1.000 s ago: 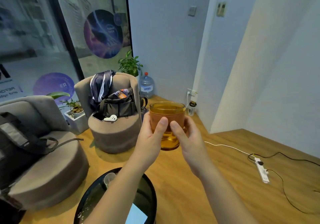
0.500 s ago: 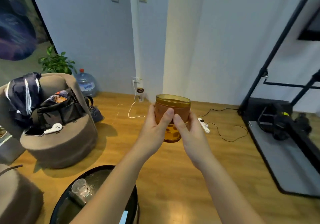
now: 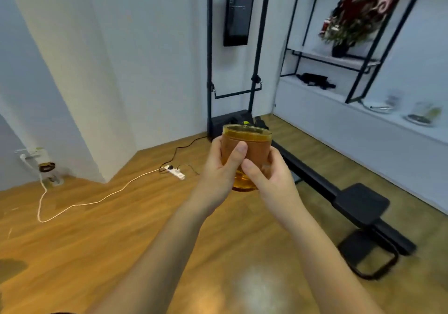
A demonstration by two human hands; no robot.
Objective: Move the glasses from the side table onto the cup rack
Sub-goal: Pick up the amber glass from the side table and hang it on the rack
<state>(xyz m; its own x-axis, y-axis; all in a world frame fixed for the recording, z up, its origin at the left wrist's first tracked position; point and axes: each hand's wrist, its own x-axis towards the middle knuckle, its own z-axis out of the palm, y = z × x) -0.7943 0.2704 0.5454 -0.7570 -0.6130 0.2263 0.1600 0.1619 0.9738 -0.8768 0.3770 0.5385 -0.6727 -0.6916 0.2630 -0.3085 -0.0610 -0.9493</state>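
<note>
At the centre of the frame, the left hand [image 3: 219, 170] and right hand [image 3: 271, 180] both grip the amber glass [image 3: 249, 148], fingers curled around it.

One amber glass [image 3: 247, 148], gripped by two hands: left hand [image 3: 219, 175] and right hand [image 3: 271, 180]. One white power strip [image 3: 176, 173] on the floor. One dark wall screen [image 3: 238, 10]. One plant [image 3: 351, 15] on the shelving. Two blurred glassy items on the ledge, one [image 3: 390, 100] beside the other [image 3: 426, 113].

Glass [image 3: 247, 153] between left hand [image 3: 218, 170] and right hand [image 3: 271, 180], above floor [image 3: 121, 228].
</note>
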